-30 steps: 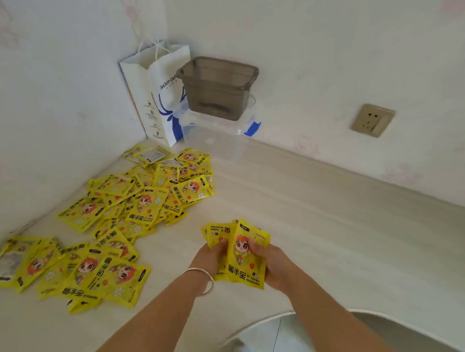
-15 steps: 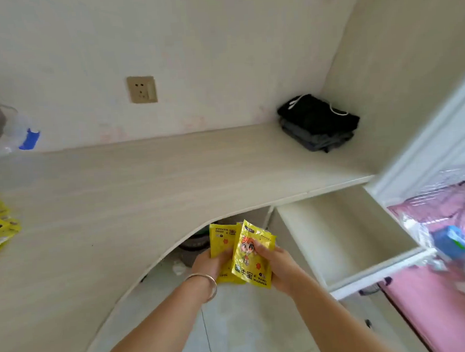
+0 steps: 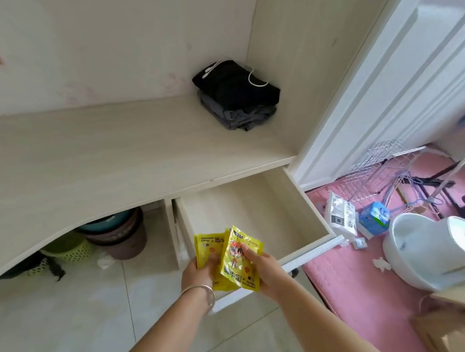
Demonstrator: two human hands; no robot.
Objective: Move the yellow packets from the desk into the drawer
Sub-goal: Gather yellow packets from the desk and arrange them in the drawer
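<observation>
Visibly "HAND WARMER" on yellow packets

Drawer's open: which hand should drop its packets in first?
Right, probably. The right hand holds the front packet nearer the open drawer; the left hand pinches the rear packets by the drawer's left wall.
</observation>
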